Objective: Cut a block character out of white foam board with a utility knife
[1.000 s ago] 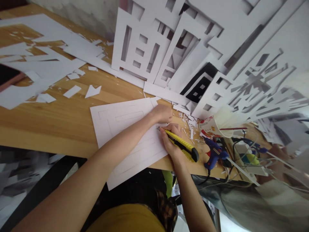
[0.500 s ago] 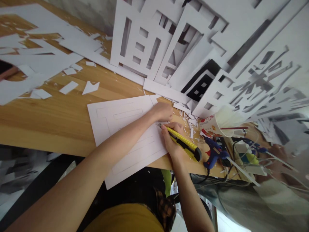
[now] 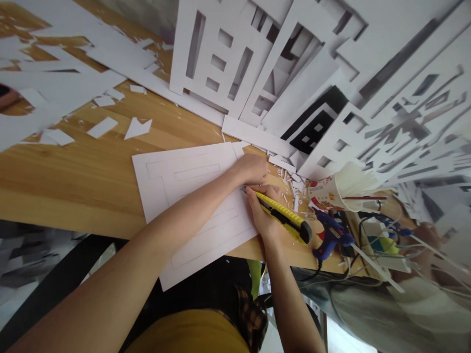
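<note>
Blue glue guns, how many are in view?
2: one glue gun lies right of the yellow knife in the right hand; a second glue gun is farther right, blurrier. Others may be hidden.

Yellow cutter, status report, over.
Right hand holds yellow cutter, tip over white sheet. Left hand on sheet. Left forearm crosses sheet. Paper scraps nearby.
</note>
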Motion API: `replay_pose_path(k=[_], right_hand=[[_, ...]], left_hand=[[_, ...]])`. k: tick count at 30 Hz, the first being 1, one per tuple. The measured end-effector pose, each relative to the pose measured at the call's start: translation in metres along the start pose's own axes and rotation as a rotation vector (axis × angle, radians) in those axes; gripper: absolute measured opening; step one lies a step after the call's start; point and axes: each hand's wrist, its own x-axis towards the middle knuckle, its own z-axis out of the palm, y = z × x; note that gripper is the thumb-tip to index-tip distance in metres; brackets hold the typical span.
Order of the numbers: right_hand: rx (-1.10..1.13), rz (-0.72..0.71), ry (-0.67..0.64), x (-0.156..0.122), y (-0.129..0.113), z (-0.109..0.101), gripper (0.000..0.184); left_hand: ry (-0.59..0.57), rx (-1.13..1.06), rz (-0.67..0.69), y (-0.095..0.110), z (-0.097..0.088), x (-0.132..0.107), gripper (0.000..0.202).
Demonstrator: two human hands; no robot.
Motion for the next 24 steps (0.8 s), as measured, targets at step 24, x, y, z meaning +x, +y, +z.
replay_pose_path(k=[24], right_hand=[[0.011,-0.019,-0.091,-0.012,0.002,-0.014,0.020]], left_hand=[[-0.012,0.011,0.008,0.001,0.000,0.000,0.029]])
